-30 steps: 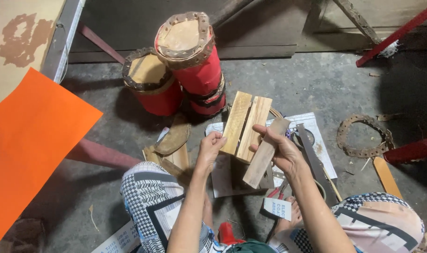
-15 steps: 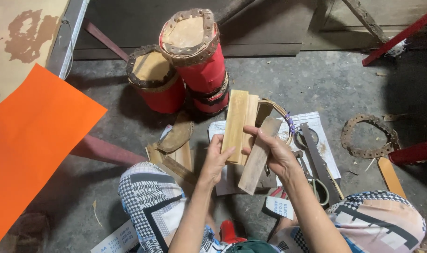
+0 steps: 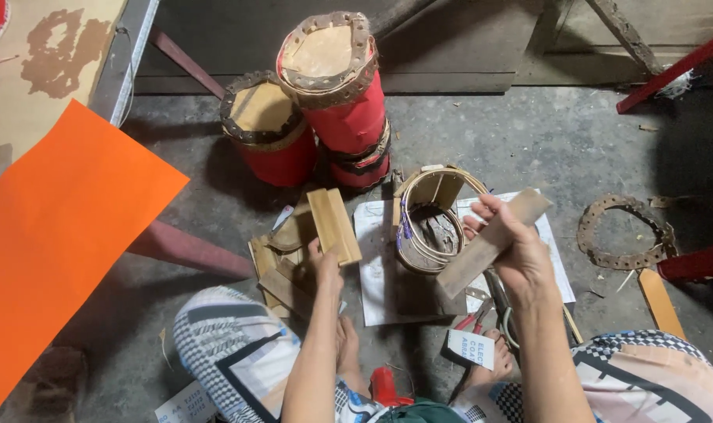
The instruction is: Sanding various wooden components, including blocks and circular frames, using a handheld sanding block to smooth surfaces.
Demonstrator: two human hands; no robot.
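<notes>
My left hand [image 3: 323, 265] grips a pale folded cardboard block [image 3: 334, 224] and holds it over a pile of cardboard pieces [image 3: 281, 260] on the floor. A long flat cardboard strip [image 3: 491, 241] is held slanted in my right hand [image 3: 511, 249], to the right of a small cardboard ring frame wound with cord [image 3: 428, 221]. The ring frame stands on a white paper sheet [image 3: 375, 258] between my two hands. Behind them stand two red cylinders with cardboard tops and perforated brown rims, a short one [image 3: 268, 135] and a taller one [image 3: 337, 92].
A big orange sheet [image 3: 52, 235] lies at the left. A perforated brown ring [image 3: 624, 232] lies on the concrete at the right, near red bars [image 3: 691, 262]. Pliers or scissors [image 3: 494, 307] lie by my foot, with a small printed card [image 3: 472, 348]. My patterned trouser knees fill the bottom edge.
My hands have drawn apart: the left carried the folded block leftward over the cardboard pile, the right kept the strip. The ring frame behind them is now uncovered.
</notes>
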